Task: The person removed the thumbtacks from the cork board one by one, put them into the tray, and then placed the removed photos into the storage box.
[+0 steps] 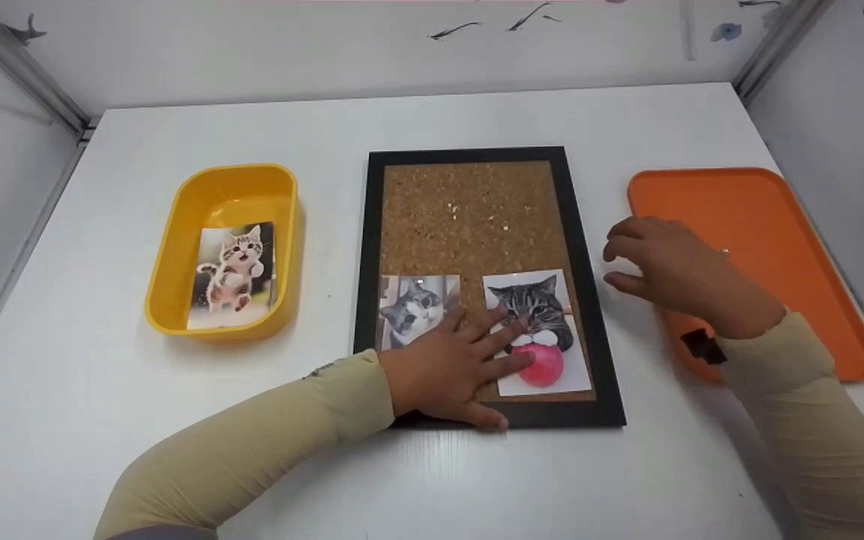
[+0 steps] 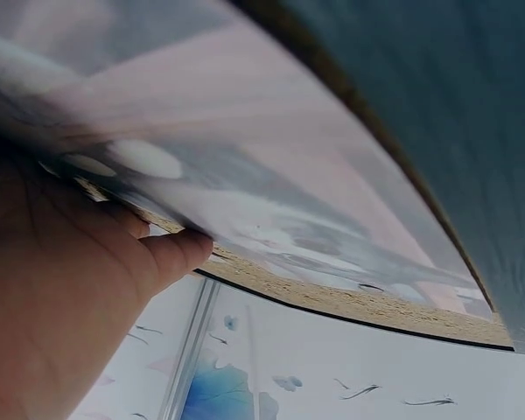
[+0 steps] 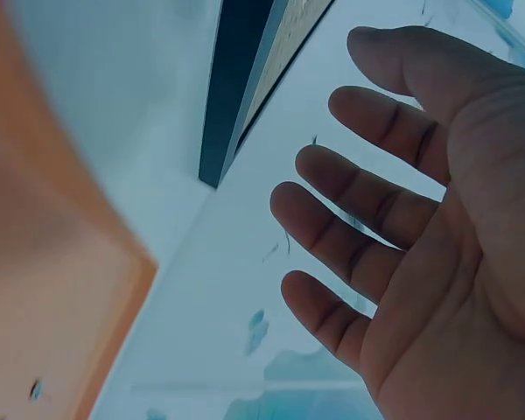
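My left hand (image 1: 451,367) lies with spread fingers on a framed corkboard (image 1: 469,210). Its fingers rest on a photo of a dark tabby cat with a pink bubble (image 1: 544,367), and its back hides part of a grey-and-white cat photo (image 1: 413,304). The left wrist view shows the palm beside that grey-and-white photo (image 2: 271,175), close up. My right hand (image 1: 676,266) hovers near the left edge of the orange tray (image 1: 762,202), its fingers apart and slightly bent. In the right wrist view nothing sits between the fingers of the right hand (image 3: 402,210).
A yellow bin (image 1: 289,225) at the left contains a kitten photo (image 1: 235,274). On the orange tray is a small shiny thing (image 1: 724,252), too small to identify. A dark reddish scrap (image 1: 703,346) shows by the right cuff. White walls (image 1: 327,52) enclose the table.
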Tool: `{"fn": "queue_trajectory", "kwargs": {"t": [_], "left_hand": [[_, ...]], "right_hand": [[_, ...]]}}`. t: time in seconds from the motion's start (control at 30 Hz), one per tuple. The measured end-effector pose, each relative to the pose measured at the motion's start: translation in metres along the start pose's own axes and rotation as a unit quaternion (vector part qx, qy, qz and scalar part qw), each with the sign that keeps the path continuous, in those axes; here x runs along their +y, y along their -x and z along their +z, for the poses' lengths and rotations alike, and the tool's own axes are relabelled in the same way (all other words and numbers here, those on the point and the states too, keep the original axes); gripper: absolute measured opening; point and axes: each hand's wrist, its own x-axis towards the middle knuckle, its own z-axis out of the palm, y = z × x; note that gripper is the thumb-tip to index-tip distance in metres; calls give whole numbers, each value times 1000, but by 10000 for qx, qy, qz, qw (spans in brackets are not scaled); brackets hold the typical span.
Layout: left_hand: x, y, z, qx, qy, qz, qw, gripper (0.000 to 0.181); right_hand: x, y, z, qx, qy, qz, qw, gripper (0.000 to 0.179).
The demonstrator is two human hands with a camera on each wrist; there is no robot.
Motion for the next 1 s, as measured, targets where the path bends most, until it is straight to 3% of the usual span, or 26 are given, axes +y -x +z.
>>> {"fn": "queue_trajectory", "kwargs": {"t": [0.27,0.43,1.0], "left_hand": [[-1,0,0,-40,-60,1,10000,88],[0,0,0,-49,-99,-40,9999,87],[1,0,-1,-60,-180,-3,9998,88]], "right_hand": [[-18,-21,14,-364,-98,-68,9993,26],[-27,-29,20,-386,-210,-244,9987,27],[-42,-38,31,-676,-250,-391,9966,39]]}}
